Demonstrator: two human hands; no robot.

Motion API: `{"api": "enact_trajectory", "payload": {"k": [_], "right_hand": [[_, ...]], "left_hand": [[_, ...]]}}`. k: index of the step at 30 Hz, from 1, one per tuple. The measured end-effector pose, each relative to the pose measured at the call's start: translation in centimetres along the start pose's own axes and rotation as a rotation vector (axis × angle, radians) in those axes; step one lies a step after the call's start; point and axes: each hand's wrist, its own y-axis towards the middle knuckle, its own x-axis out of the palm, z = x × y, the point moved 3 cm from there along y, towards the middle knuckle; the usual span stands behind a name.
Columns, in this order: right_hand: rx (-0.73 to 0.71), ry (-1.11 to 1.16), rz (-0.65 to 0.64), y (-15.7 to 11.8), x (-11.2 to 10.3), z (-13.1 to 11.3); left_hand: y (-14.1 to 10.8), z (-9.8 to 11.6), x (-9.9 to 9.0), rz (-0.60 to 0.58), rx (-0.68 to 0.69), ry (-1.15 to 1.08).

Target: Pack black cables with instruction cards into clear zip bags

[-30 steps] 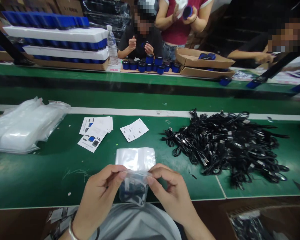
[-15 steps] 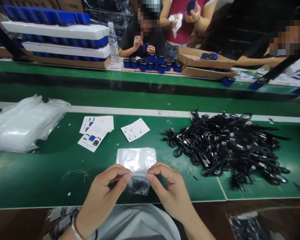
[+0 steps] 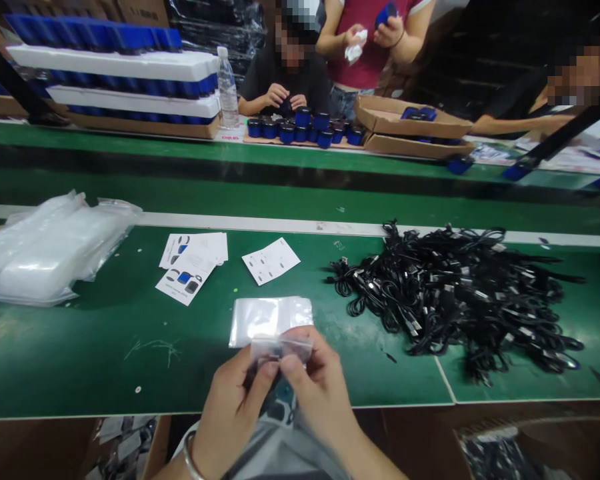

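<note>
Head view: at lower left, a box already held packets. Mid-view, the left hand and right hand both pinched a bag at its top, near the table edge; it looked filled, its closing perhaps underway. At right, heaped loose cables suggested much remained. Counted left to right: several overlapping cards (exact number hidden), one held bag, one lone card, cables too tangled to number.
</note>
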Motion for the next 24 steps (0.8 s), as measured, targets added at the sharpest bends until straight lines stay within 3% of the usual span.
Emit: {"api": "enact_trajectory", "payload": {"k": [4,7,11,17,24], "right_hand": [[-0.087,-0.092,-0.017,-1.0,1.2,0.5],[-0.133,-0.213,-0.033,-1.2,1.6,0.5],[-0.195,-0.334,-0.084,-1.0,1.4,0.1],[-0.157,-0.262,0.000,-0.1,-0.3,-1.5],[-0.242,-0.221,-0.065,0.1,-0.2,-2.8]], "left_hand": [[-0.4,0.2,0.0,0.138,0.092,0.098],[-0.6,0.1,-0.1,0.175,0.158,0.154],[-0.7,0.0,-0.2,0.146,0.210,0.146],[-0.2,0.0,-0.8,0.065,0.088,0.044],[0.3,1.0,-1.9,0.031,0.050,-0.151]]}}
